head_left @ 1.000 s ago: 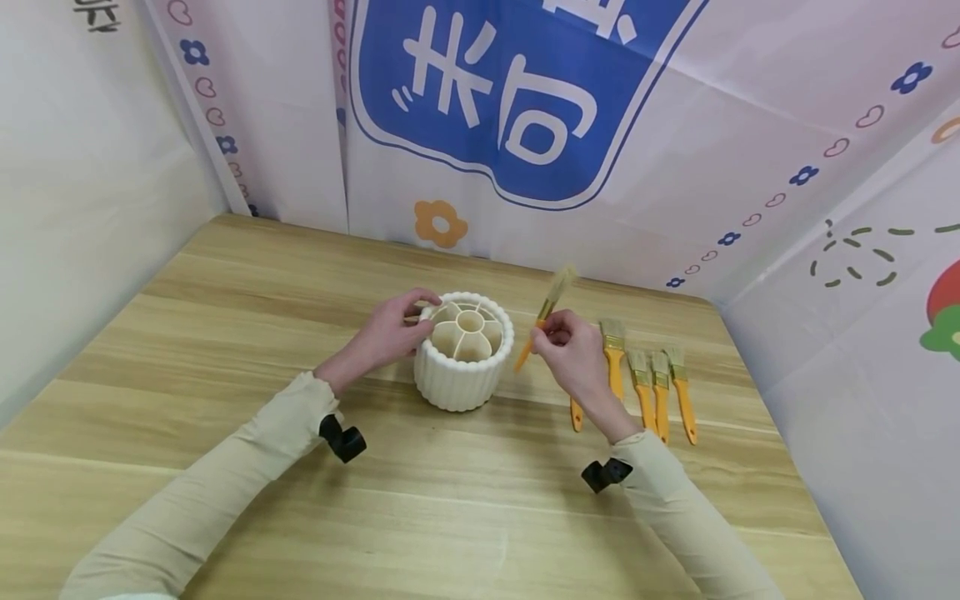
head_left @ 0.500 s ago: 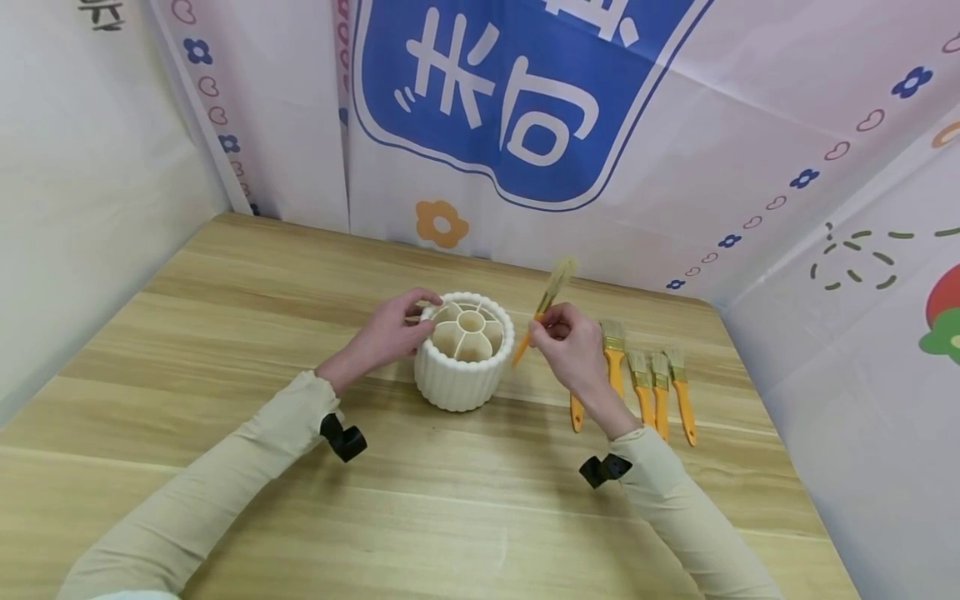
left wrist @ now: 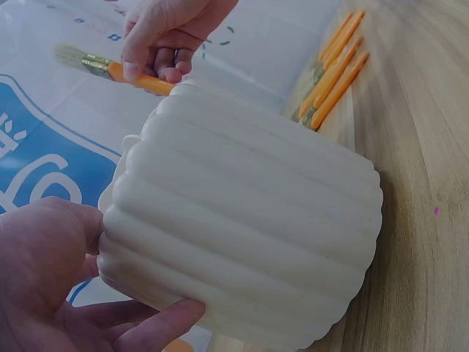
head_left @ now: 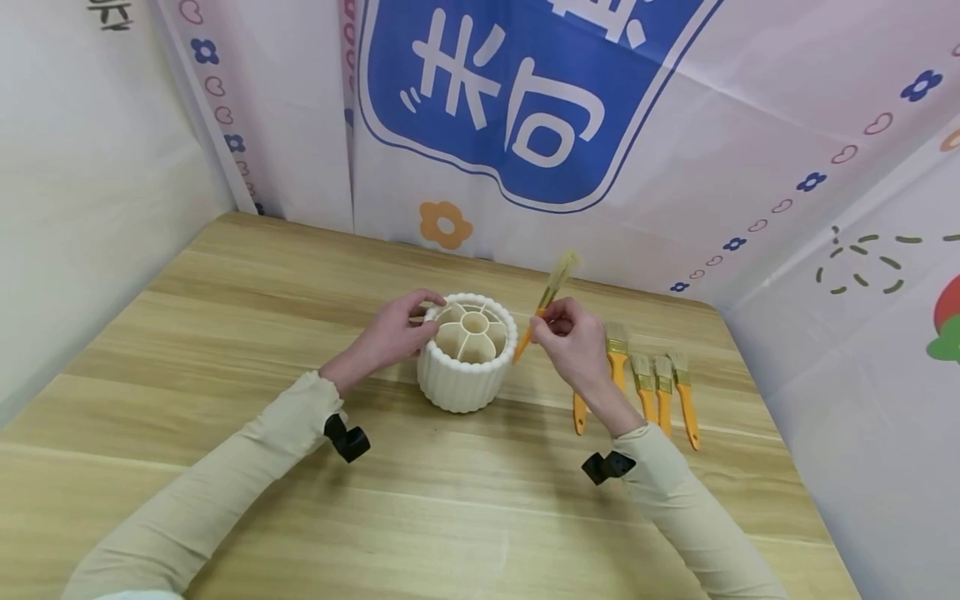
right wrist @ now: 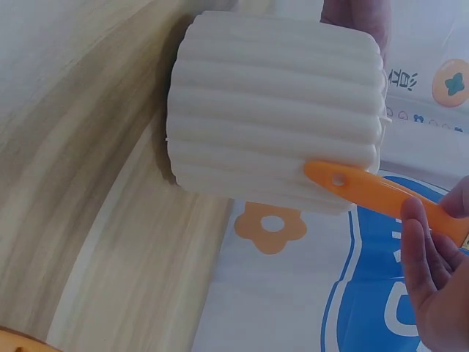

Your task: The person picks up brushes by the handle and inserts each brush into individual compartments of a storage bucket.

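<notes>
A white, round pen holder [head_left: 461,385] with ribbed sides stands upright on the table. Inside its scalloped rim, thin dividers fan out from a central ring. My left hand [head_left: 392,335] grips its left side at the rim; in the left wrist view, fingers [left wrist: 170,323] lie along the ribbed wall. To the right, my right hand [head_left: 573,343] pinches a flat paintbrush [head_left: 558,279] by its orange handle, bristles up and tilted right. The handle's lower end, which has a hanging hole, overlaps the holder's wall in the right wrist view [right wrist: 359,189].
Several more orange-handled paintbrushes [head_left: 684,400] lie on the wooden table [head_left: 420,508] right of my right hand, partly hidden by that hand and wrist. A printed backdrop [head_left: 517,225] rises behind the table, with white walls [head_left: 97,208] at both sides.
My right hand has lifted the paintbrush very slightly. My left hand keeps its grip on the pen holder, and the head view has shifted a little.
</notes>
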A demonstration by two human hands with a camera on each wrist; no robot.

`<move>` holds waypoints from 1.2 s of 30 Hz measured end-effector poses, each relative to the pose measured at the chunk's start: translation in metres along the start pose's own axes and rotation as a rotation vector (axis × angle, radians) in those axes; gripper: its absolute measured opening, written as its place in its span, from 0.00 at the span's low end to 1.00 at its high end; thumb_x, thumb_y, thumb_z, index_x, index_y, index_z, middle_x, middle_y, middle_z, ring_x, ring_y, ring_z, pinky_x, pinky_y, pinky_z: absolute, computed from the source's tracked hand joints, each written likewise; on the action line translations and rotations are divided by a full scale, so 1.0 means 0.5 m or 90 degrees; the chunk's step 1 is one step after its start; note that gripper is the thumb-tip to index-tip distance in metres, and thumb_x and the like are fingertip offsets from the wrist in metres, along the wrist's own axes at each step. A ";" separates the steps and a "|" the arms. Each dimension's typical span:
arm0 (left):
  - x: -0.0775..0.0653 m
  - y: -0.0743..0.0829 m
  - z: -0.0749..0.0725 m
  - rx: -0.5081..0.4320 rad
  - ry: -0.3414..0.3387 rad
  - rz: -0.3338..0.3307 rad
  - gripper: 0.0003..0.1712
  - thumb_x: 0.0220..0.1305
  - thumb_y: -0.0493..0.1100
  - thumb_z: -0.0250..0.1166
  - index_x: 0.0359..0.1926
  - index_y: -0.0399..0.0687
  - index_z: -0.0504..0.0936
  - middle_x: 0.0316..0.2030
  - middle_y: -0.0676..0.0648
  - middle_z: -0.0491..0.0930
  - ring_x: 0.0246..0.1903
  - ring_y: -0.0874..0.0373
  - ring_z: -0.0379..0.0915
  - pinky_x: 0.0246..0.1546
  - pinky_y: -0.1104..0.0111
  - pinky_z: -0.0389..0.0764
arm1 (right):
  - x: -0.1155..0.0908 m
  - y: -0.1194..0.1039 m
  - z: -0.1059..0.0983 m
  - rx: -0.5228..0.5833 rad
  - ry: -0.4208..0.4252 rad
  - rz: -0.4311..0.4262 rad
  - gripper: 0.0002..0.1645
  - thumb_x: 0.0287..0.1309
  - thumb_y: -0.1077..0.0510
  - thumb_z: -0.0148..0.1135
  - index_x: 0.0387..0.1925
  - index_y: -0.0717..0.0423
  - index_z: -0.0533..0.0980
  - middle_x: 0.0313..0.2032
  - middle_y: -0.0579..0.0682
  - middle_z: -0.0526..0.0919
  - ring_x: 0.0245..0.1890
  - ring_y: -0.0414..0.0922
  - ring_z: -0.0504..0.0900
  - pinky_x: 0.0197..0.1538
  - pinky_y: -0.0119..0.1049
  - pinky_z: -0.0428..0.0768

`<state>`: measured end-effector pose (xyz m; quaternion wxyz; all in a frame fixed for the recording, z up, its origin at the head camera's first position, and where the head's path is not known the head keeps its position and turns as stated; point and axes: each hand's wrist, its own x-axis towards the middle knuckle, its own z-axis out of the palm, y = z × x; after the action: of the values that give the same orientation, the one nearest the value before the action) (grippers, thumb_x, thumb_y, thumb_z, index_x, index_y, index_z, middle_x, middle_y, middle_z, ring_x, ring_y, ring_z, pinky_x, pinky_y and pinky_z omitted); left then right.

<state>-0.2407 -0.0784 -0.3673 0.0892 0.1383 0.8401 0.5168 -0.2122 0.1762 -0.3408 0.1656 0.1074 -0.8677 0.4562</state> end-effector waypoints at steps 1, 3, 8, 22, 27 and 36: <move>0.000 0.000 0.000 0.001 0.000 0.000 0.20 0.64 0.38 0.53 0.58 0.48 0.69 0.48 0.37 0.78 0.21 0.57 0.69 0.28 0.61 0.82 | 0.001 -0.001 -0.001 0.005 0.000 0.001 0.07 0.55 0.61 0.61 0.32 0.63 0.76 0.28 0.61 0.84 0.22 0.31 0.77 0.26 0.22 0.76; 0.001 0.001 0.001 0.001 0.000 -0.001 0.20 0.64 0.39 0.53 0.57 0.48 0.69 0.49 0.36 0.78 0.22 0.56 0.71 0.29 0.60 0.82 | 0.003 -0.004 -0.004 0.010 0.000 0.002 0.07 0.55 0.61 0.61 0.33 0.64 0.76 0.29 0.61 0.84 0.23 0.30 0.77 0.27 0.21 0.76; 0.000 0.001 0.001 0.000 0.000 -0.001 0.20 0.64 0.38 0.53 0.57 0.48 0.69 0.50 0.36 0.77 0.24 0.53 0.72 0.29 0.60 0.82 | 0.007 -0.012 -0.010 0.024 0.001 -0.006 0.07 0.56 0.62 0.60 0.33 0.64 0.75 0.29 0.62 0.83 0.23 0.29 0.77 0.27 0.21 0.76; -0.002 0.003 0.000 -0.001 -0.002 0.004 0.20 0.64 0.38 0.52 0.57 0.47 0.69 0.42 0.38 0.78 0.20 0.59 0.67 0.24 0.68 0.79 | 0.013 -0.033 -0.020 0.050 0.012 -0.023 0.07 0.55 0.63 0.61 0.31 0.65 0.74 0.26 0.62 0.83 0.21 0.28 0.77 0.26 0.21 0.77; -0.001 0.001 0.000 0.001 -0.004 0.007 0.20 0.64 0.37 0.52 0.57 0.47 0.69 0.38 0.39 0.77 0.18 0.61 0.63 0.20 0.75 0.72 | 0.014 -0.037 -0.022 0.061 0.035 -0.045 0.05 0.54 0.64 0.60 0.30 0.65 0.74 0.26 0.62 0.82 0.21 0.29 0.77 0.25 0.20 0.76; -0.001 -0.001 0.000 0.002 -0.003 0.006 0.20 0.64 0.38 0.52 0.57 0.47 0.69 0.39 0.39 0.77 0.17 0.62 0.64 0.20 0.73 0.74 | 0.015 -0.046 -0.011 0.097 0.044 -0.051 0.08 0.53 0.66 0.62 0.33 0.69 0.75 0.28 0.65 0.83 0.22 0.28 0.77 0.26 0.18 0.76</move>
<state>-0.2404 -0.0787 -0.3675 0.0886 0.1433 0.8400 0.5158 -0.2104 0.1676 -0.3175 0.2047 0.1386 -0.8192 0.5175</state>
